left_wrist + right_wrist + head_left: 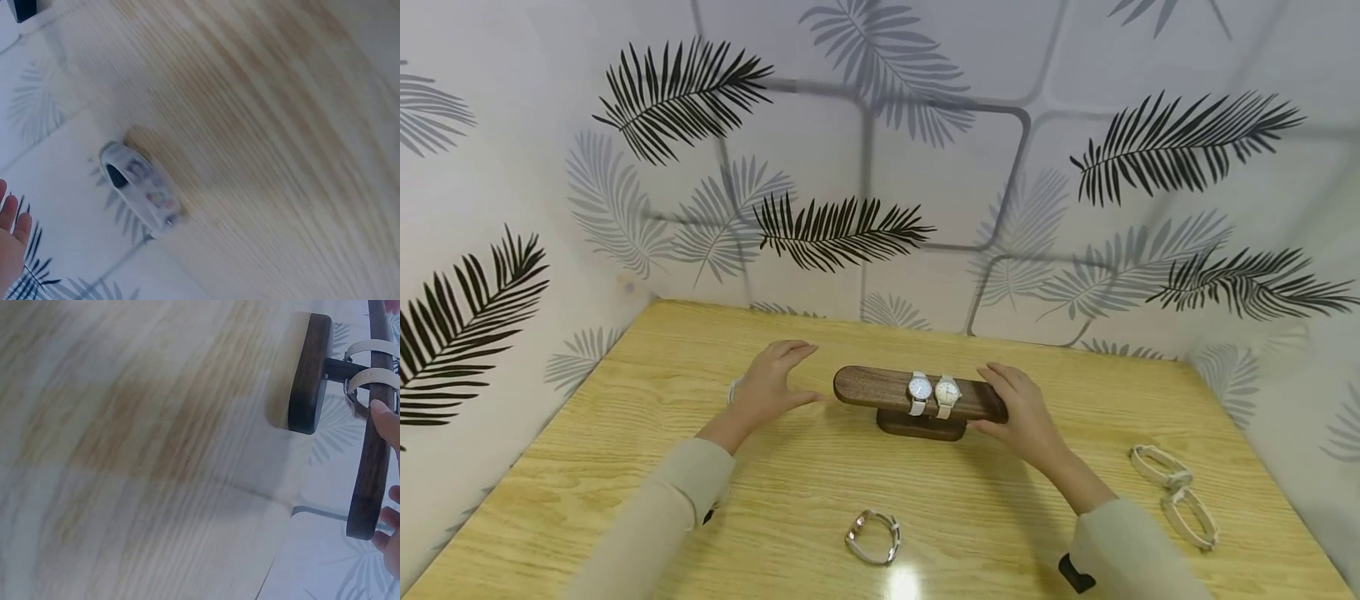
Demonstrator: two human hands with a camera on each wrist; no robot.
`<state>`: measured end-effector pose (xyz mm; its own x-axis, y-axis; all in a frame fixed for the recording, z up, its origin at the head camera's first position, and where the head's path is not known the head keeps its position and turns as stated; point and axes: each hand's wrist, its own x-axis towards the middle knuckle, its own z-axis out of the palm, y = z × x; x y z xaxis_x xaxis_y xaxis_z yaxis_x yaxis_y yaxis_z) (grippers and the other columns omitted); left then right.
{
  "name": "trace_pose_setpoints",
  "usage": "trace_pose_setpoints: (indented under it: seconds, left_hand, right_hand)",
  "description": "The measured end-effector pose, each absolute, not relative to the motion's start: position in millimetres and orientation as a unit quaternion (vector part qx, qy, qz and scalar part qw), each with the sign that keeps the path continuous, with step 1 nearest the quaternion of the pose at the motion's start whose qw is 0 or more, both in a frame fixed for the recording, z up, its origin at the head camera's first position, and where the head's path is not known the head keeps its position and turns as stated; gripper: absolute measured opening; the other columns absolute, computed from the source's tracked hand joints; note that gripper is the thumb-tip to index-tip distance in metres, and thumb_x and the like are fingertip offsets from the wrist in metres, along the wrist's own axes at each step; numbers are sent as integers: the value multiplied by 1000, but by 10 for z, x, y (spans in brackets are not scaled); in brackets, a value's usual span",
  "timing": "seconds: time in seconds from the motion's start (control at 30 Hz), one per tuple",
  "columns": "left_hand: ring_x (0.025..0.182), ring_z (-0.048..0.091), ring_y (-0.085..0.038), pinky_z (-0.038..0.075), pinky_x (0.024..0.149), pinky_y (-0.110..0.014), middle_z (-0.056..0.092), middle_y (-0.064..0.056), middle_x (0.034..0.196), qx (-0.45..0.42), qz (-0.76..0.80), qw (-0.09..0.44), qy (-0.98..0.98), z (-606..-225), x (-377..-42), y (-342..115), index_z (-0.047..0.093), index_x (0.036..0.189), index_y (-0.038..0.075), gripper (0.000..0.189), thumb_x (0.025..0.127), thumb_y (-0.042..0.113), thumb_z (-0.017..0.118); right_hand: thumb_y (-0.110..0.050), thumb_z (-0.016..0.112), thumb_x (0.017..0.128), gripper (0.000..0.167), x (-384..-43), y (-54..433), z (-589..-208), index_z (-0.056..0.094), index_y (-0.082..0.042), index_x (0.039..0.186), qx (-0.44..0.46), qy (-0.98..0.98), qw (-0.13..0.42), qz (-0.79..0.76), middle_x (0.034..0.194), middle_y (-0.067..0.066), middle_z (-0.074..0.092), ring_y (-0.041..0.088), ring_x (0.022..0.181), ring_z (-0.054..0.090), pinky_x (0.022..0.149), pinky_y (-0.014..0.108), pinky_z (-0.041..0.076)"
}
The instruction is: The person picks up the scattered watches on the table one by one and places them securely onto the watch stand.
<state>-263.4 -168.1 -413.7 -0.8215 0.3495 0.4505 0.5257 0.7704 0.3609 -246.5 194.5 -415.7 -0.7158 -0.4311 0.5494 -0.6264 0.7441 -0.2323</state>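
Note:
A dark wooden watch stand (872,387) rests on the table, its bar raised on a short post over a rounded base (921,425). Two watches with pale straps, a left watch (919,389) and a right watch (947,393), are wrapped around the bar. My right hand (1018,412) holds the bar's right end, with the thumb in front and the fingers behind; the right wrist view shows the thumb (386,422) against the bar. Apart from the bar's left end, my left hand (771,383) hovers with fingers spread, holding nothing.
A pale printed watch (140,187) lies behind my left wrist, mostly hidden in the head view. One watch (874,538) lies at the front middle. At the right are two cream watches, one farther back (1161,467), one nearer (1191,518). A patterned wall (925,283) stands behind the table.

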Motion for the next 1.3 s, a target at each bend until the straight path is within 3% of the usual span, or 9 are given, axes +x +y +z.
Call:
trace_pose_setpoints:
  seconds: [0.6, 0.8, 1.1, 1.3]
  left_hand:
    - [113, 49, -46, 43, 94, -57, 52, -29, 123, -149, -127, 23, -980, -4286, -2617, -2135, 49, 128, -7, 69, 77, 31, 75]
    - [110, 49, -48, 46, 90, -56, 51, -31, 121, -129, -142, 16, -981, -4332, -2644, -2171, 50, 126, -9, 65, 78, 27, 75]
    - [115, 45, -48, 41, 98, -56, 48, -30, 125, -122, -170, -17, -978, -4319, -2671, -2182, 49, 127, -11, 68, 75, 23, 78]
    - [115, 45, -47, 41, 98, -56, 47, -29, 125, -135, -215, -7, -967, -4335, -2678, -2179, 48, 127, -10, 68, 75, 21, 78]
  right_hand:
    - [-8, 81, 68, 56, -2417, 2021, -4229, 59, 6, 118, 298, -918, 211, 155, 113, 21, 59, 38, 104, 56, 87, 52, 49]
    - [-7, 80, 68, 55, -2443, 2011, -4172, 59, 5, 117, 302, -917, 215, 150, 112, 21, 59, 38, 104, 56, 87, 52, 49]
    - [-8, 80, 69, 55, -2445, 2004, -4180, 58, 4, 119, 295, -920, 203, 156, 114, 21, 59, 38, 106, 55, 90, 53, 47]
    - [-8, 79, 70, 56, -2446, 2003, -4182, 57, 5, 119, 291, -921, 203, 159, 114, 22, 58, 39, 107, 54, 90, 54, 47]
